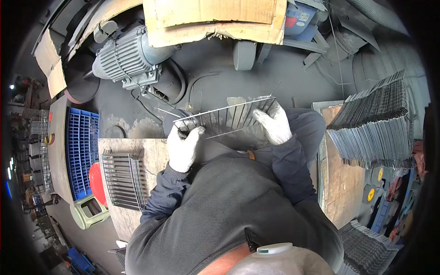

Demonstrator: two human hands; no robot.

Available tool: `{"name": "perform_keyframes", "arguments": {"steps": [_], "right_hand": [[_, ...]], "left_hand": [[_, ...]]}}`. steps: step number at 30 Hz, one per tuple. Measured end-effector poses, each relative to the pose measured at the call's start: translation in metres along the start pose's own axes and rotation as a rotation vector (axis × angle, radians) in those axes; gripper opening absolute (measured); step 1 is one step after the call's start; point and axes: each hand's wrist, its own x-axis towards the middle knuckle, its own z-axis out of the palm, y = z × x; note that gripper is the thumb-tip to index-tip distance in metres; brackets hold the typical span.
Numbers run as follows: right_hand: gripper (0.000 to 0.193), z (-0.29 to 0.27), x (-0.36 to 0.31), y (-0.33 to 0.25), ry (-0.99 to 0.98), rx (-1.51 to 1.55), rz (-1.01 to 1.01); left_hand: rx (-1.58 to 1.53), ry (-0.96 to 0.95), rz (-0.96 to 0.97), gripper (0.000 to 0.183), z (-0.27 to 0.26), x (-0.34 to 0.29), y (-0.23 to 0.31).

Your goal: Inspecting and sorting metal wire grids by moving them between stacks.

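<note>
Spanning both hands, wire rack (224, 109) at frame centre, above lap; long axis crosswise, right end higher in frame. White-gloved left hand (182, 149) closed on left end; gloved right hand (275, 126) gripping right end between thumb and fingers. Rack's middle lies up and right of left hand, left of right hand. Left stack (123, 181), lower left, nearer left hand; right stack (373, 130), right of frame, nearer right hand, right knee (307, 126) between. Motor (123, 55) upper left, cardboard (211, 13) top centre, both beyond rack.
</note>
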Motion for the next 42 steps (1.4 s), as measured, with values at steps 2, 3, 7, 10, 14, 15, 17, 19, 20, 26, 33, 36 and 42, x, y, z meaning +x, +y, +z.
{"name": "perform_keyframes", "arguments": {"steps": [2, 3, 7, 10, 14, 15, 17, 19, 20, 26, 33, 36, 42], "right_hand": [[0.036, 0.002, 0.0, -0.001, 0.023, -0.037, -0.002], [0.036, 0.001, -0.001, -0.001, 0.024, -0.038, 0.0], [0.034, 0.0, -0.004, -0.004, 0.036, -0.038, -0.003], [0.032, 0.004, -0.005, -0.011, 0.032, -0.073, -0.007], [0.031, -0.01, 0.0, 0.0, 0.032, -0.138, -0.019], [0.031, -0.014, 0.001, 0.002, 0.031, -0.136, -0.018], [0.031, -0.019, 0.003, 0.005, 0.033, -0.153, 0.008], [0.036, -0.015, 0.006, 0.005, 0.036, -0.131, -0.028], [0.041, -0.011, 0.007, 0.005, 0.038, -0.112, -0.064], [0.076, 0.032, 0.003, -0.003, 0.537, -0.781, -0.406], [0.041, 0.011, 0.01, 0.005, -0.181, -1.302, -0.366], [0.022, 0.005, 0.003, 0.007, -0.065, -1.17, -0.589], [0.019, 0.031, 0.006, 0.009, 0.187, 0.108, -0.382]], "left_hand": [[0.062, 0.007, 0.006, 0.02, 0.0, 0.0, 0.002], [0.062, 0.007, 0.004, 0.02, 0.002, -0.002, 0.003], [0.074, 0.031, -0.007, 0.018, 0.008, -0.009, 0.004], [0.036, 0.027, 0.021, 0.019, 0.004, -0.009, -0.008], [-0.053, -0.025, 0.01, 0.019, 0.008, -0.008, -0.001], [-0.051, -0.024, 0.01, 0.019, 0.007, -0.008, 0.0], [0.034, -0.055, 0.0, 0.018, 0.005, -0.007, 0.001], [0.041, -0.05, 0.009, 0.018, 0.005, -0.006, 0.004], [0.047, -0.045, 0.018, 0.017, 0.006, -0.006, 0.005], [0.37, -0.079, 0.242, 0.018, 0.01, 0.01, 0.012], [0.765, -0.311, 0.78, 0.028, 0.023, 0.033, 0.026], [0.828, -0.083, 0.878, 0.045, 0.041, 0.036, 0.038], [0.136, 0.173, -0.023, 0.112, 0.062, 0.03, 0.017]]}}
